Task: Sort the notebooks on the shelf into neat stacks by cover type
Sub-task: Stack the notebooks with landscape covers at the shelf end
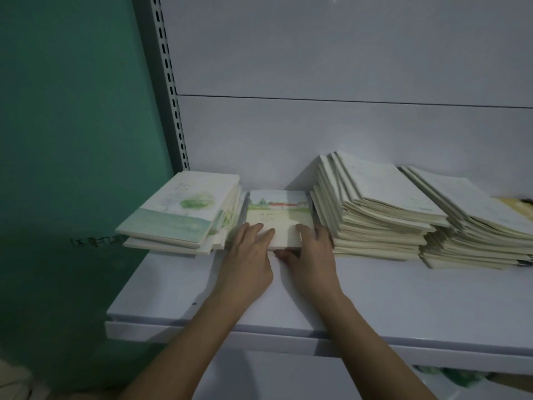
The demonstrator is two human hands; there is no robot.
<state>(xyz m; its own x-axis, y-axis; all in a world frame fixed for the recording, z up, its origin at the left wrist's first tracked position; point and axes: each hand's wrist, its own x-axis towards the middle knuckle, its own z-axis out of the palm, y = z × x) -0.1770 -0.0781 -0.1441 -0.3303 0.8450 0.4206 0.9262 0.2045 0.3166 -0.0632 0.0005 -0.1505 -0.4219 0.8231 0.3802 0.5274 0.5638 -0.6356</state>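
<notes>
- Wall (pixel 66 111): we record a flat green surface on the left; dark handwritten marks low down, too blurred for us to read.
- Upright (pixel 170 82): pale metal post with a column of slots, beside the green wall.
- Back panel (pixel 346 53): pale grey, one horizontal seam.
- Shelf board (pixel 375 298): pale grey, front lip facing us.
- Light: dim, even, perhaps artificial.

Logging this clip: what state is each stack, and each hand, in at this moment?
Left stack: tree cover on top, uneven edges.
Middle stack: low, held at its near end.
Tall pale stacks: slumped, fanned out.
Left hand: fingers on middle stack.
Right hand: gripping middle stack.
</notes>
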